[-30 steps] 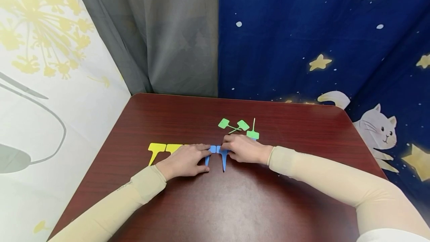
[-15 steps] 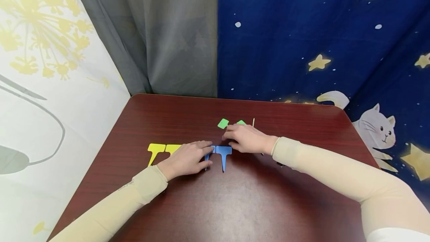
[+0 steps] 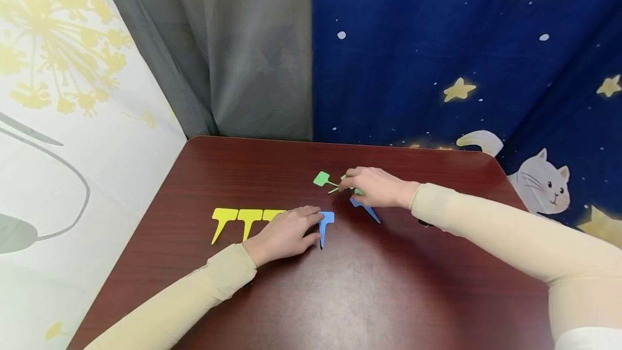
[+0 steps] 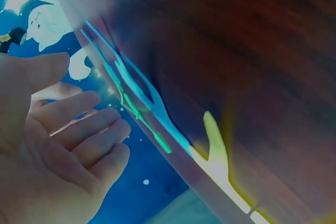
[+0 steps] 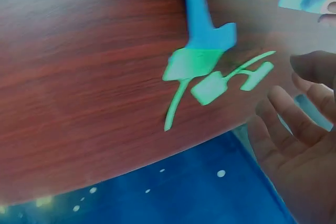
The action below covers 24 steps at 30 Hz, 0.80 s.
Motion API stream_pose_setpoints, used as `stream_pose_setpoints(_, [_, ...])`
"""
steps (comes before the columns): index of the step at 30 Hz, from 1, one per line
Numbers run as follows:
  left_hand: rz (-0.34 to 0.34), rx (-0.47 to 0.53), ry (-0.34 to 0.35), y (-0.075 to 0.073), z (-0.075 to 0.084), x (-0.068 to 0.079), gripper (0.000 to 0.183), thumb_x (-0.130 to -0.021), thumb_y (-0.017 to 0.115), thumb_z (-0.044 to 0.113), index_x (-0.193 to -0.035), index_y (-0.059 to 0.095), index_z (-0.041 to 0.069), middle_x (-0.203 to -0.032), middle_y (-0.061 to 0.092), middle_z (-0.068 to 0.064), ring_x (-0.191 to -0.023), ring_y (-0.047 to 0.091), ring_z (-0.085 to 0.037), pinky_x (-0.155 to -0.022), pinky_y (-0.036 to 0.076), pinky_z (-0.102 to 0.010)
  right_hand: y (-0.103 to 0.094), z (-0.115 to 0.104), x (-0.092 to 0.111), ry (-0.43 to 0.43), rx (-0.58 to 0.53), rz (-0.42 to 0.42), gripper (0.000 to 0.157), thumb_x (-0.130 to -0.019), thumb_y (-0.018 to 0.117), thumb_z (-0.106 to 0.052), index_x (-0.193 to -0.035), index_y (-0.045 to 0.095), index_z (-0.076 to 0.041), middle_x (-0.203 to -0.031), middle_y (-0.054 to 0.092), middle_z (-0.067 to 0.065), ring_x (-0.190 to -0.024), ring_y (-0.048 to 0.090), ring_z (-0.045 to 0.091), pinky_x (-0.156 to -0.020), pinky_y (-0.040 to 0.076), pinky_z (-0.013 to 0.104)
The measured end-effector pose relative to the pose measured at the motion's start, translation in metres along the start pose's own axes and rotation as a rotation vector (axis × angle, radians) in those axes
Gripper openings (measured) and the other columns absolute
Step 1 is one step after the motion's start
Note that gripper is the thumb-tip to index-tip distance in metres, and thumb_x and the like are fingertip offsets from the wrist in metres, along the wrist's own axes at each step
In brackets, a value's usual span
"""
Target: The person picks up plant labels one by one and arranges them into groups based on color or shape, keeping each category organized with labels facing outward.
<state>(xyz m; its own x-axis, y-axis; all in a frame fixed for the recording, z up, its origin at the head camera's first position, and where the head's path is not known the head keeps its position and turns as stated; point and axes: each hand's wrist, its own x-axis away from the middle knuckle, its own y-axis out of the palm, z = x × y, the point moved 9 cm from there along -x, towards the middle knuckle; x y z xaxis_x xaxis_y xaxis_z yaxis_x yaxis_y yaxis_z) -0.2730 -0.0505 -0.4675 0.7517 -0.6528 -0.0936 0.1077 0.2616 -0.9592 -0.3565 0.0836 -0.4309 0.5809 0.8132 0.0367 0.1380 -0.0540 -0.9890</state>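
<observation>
Flat T-shaped plant labels lie on the table. My left hand [image 3: 286, 234] is low over the row, its fingertips at a blue plant label [image 3: 328, 218] and its palm hiding part of the row. Three yellow plant labels [image 3: 225, 215] show to its left. My right hand [image 3: 376, 186] hovers by the green plant labels [image 3: 321, 179], partly hiding them. Beneath it a slanted blue plant label [image 3: 371, 213] meets a green one [image 5: 192, 64] that overlaps its head in the right wrist view. Loose fingers on both hands hold nothing visible.
The dark red wooden table [image 3: 350, 290] has rounded far corners. Behind it hang a grey curtain [image 3: 262, 53] and a blue curtain [image 3: 389, 58] with stars and a cat. A white patterned cloth [image 3: 97, 177] is at the left.
My left hand has moved right along the row, uncovering a third yellow label. My right hand has moved right and farther back, away from the row, and the slanted blue label now shows beneath it.
</observation>
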Motion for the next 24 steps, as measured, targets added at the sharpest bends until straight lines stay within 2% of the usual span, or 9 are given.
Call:
stream_pose_setpoints(3, [-0.025, 0.000, 0.001, 0.008, -0.001, 0.000, 0.049, -0.098, 0.065, 0.035, -0.139, 0.062, 0.009, -0.146, 0.054, -0.010, -0.135, 0.051, -0.024, -0.103, 0.048, -0.042, 0.003, 0.005, 0.007, -0.021, 0.049, -0.055, 0.037, -0.087, 0.074, -0.007, -0.123, 0.072, -0.015, -0.118, 0.062, 0.001, -0.105, 0.061, 0.019, -0.080, 0.055, 0.035])
stream_pose_setpoints(5, [-0.037, -0.003, 0.001, 0.011, -0.002, 0.000, 0.050, -0.099, 0.064, 0.036, -0.140, 0.061, 0.009, -0.147, 0.053, -0.009, -0.136, 0.050, -0.024, -0.105, 0.046, -0.042, 0.002, 0.006, 0.011, -0.074, 0.096, -0.066, 0.039, -0.086, 0.075, -0.005, -0.123, 0.072, -0.016, -0.117, 0.062, 0.001, -0.105, 0.059, 0.020, -0.079, 0.055, 0.036])
stream_pose_setpoints(8, [-0.048, -0.010, 0.003, 0.015, -0.001, -0.001, 0.051, -0.099, 0.063, 0.036, -0.142, 0.059, 0.009, -0.148, 0.052, -0.009, -0.137, 0.049, -0.025, -0.108, 0.044, -0.042, 0.001, 0.004, 0.018, -0.214, 0.220, -0.028, 0.039, -0.084, 0.077, -0.002, -0.120, 0.073, -0.018, -0.109, 0.063, 0.001, -0.096, 0.057, 0.019, -0.074, 0.054, 0.034])
stream_pose_setpoints(12, [-0.057, -0.027, 0.004, 0.017, -0.001, -0.002, 0.053, -0.099, 0.063, 0.037, -0.143, 0.058, 0.009, -0.149, 0.051, -0.010, -0.138, 0.048, -0.027, -0.109, 0.043, -0.042, 0.008, -0.003, 0.031, -0.424, 0.452, 0.053, 0.033, -0.084, 0.073, 0.001, -0.112, 0.072, -0.018, -0.101, 0.063, 0.003, -0.090, 0.059, 0.021, -0.071, 0.054, 0.035])
stream_pose_setpoints(17, [-0.068, -0.049, 0.011, 0.021, -0.001, -0.004, 0.054, -0.100, 0.062, 0.037, -0.144, 0.056, 0.008, -0.150, 0.049, -0.011, -0.138, 0.047, -0.027, -0.110, 0.041, -0.041, 0.028, -0.009, 0.050, -0.608, 0.677, 0.061, 0.033, -0.083, 0.076, -0.004, -0.113, 0.069, -0.019, -0.105, 0.062, 0.005, -0.092, 0.059, 0.020, -0.068, 0.050, 0.033])
stream_pose_setpoints(21, [-0.046, -0.051, 0.035, 0.021, 0.001, -0.006, 0.052, -0.100, 0.062, 0.035, -0.143, 0.058, 0.006, -0.149, 0.051, -0.013, -0.137, 0.048, -0.028, -0.111, 0.040, -0.041, 0.036, -0.012, 0.059, -0.684, 0.739, 0.061, 0.032, -0.086, 0.077, -0.009, -0.115, 0.070, -0.019, -0.107, 0.062, 0.004, -0.090, 0.056, 0.020, -0.067, 0.047, 0.032])
stream_pose_setpoints(24, [-0.035, -0.045, 0.048, 0.020, 0.002, -0.006, 0.051, -0.099, 0.063, 0.033, -0.141, 0.058, 0.005, -0.148, 0.052, -0.014, -0.137, 0.049, -0.028, -0.112, 0.039, -0.040, 0.041, -0.014, 0.063, -0.725, 0.741, 0.064, 0.023, -0.093, 0.067, -0.015, -0.116, 0.070, -0.018, -0.106, 0.062, 0.003, -0.089, 0.055, 0.020, -0.068, 0.047, 0.032])
